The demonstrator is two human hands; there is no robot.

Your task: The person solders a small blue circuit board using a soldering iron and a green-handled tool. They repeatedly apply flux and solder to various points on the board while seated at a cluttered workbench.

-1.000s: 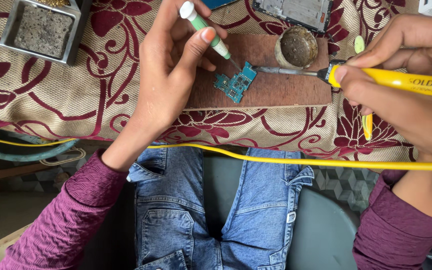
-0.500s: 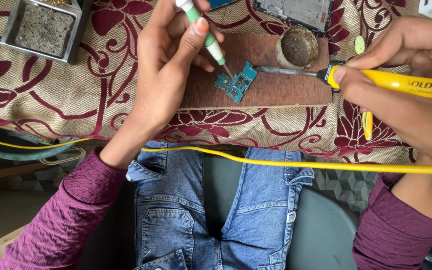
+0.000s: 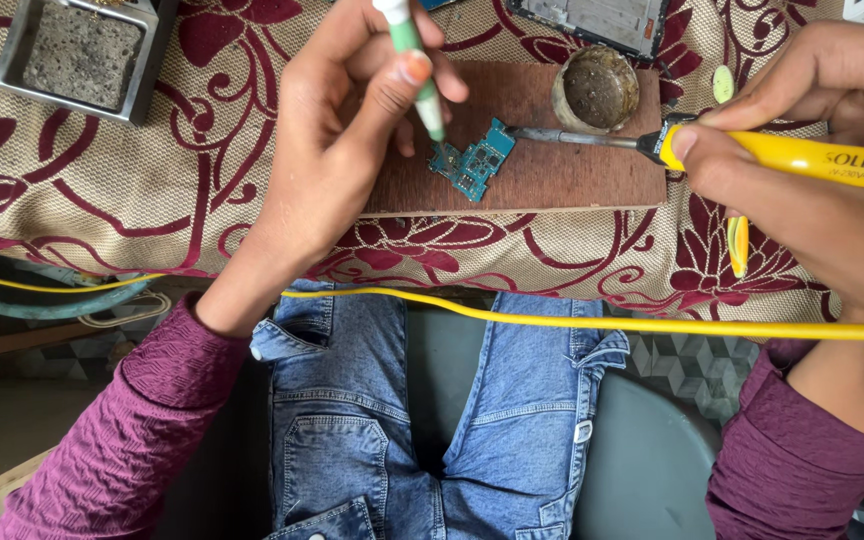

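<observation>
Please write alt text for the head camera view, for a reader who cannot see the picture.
Seen from above, the left hand holds a green pen-like tool on a small blue circuit board, while the right hand holds a yellow soldering iron with its tip at the board's edge. The board lies on a brown wooden block on a patterned cloth, beside a small round tin.

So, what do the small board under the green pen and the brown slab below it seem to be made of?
The small circuit board looks like rigid laminate with a blue-green coating, dotted with tiny metal parts. The brown slab looks like wood or fibreboard: matt, flat, with a paler cut edge. The left hand holds the green pen.
</observation>
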